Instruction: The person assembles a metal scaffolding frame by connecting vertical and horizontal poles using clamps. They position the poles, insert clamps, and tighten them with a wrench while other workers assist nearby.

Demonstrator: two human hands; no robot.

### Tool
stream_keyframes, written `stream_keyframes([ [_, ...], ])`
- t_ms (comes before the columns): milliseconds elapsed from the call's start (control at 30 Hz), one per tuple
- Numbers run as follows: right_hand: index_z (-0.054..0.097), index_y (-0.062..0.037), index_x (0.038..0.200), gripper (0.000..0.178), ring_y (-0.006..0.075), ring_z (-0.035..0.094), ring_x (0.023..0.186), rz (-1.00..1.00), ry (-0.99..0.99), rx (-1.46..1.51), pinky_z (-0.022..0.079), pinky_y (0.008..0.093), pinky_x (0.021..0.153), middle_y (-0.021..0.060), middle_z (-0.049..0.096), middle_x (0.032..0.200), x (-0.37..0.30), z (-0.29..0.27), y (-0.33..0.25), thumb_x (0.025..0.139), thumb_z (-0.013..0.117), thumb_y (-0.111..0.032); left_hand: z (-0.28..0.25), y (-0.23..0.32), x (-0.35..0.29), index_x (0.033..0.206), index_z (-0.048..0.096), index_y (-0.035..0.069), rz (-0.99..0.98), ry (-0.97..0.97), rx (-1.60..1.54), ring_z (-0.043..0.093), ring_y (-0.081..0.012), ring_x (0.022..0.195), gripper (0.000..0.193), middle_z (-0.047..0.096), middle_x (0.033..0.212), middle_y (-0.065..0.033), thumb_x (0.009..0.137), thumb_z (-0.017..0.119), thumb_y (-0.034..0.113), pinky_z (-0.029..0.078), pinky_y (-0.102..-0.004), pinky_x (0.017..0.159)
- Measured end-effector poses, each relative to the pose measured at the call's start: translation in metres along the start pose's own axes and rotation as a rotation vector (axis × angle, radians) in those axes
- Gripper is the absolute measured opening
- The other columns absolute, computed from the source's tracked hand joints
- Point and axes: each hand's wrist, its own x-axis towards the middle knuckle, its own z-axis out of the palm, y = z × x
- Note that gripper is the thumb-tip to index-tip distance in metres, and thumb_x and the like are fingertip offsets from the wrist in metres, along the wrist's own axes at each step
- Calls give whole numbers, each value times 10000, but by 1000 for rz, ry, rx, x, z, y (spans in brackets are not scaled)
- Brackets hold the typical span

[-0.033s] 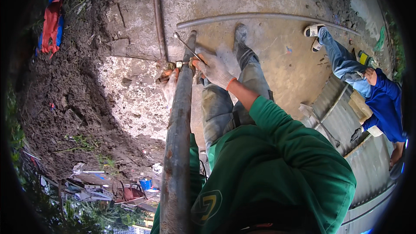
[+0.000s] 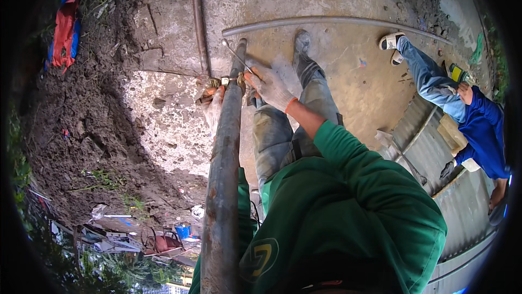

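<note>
A long grey, rust-marked metal pole [image 2: 220, 196] stands close in front of me, running from the lower edge up to my hands. Around it sits a metal pipe clamp [image 2: 225, 81]. My left hand [image 2: 213, 108], in a pale glove with orange fingers, is closed at the clamp on the pole's left side; part of it is hidden behind the pole. On the right side, my gloved right hand [image 2: 272, 90] grips a thin metal wrench [image 2: 234, 53], whose free end points up and left across the pole, above the clamp.
A short pipe [image 2: 200, 33] and a long pipe [image 2: 326, 20] lie on the concrete beyond my boots. Lumpy mud [image 2: 81, 131] fills the left. At right, a person in a blue top [image 2: 484, 131] is beside corrugated metal sheets [image 2: 462, 201], where a shovel [image 2: 405, 158] lies.
The wrench's free end has swung slightly to the right, and my right hand's fingers have shifted a little with it. My left hand stays in place.
</note>
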Motion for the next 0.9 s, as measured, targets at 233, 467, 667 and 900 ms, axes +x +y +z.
stream_keyframes([
  [233,675,-3,1276,412,102,576,793,-148,-181,-556,505,281,723,1,619,902,-22,-106,0,1125,534,-360,6,0,1,994,707,80,1,32,22,640,-114,694,67,704,848,-25,969,765,101,513,-290,617],
  [467,707,-117,1234,367,318,687,1042,-675,-335,-1373,507,462,967,120,717,1070,29,-147,-59,1067,565,-412,8,4,2,1003,696,98,-18,202,170,639,-122,684,67,697,835,-26,974,757,100,516,-298,610],
  [667,729,-178,1050,280,294,693,1020,-1045,-615,-1837,486,448,991,71,730,1031,95,-102,-140,981,630,-431,28,21,-17,898,720,33,147,28,-119,634,-121,622,114,717,800,-62,969,752,116,502,-293,565],
  [900,741,-161,954,276,285,707,1003,-1198,-677,-1912,472,460,1045,46,731,981,106,-78,-159,962,656,-423,33,25,-25,992,630,141,148,-49,-308,645,-149,664,119,653,795,-38,1024,657,29,554,-308,612],
])
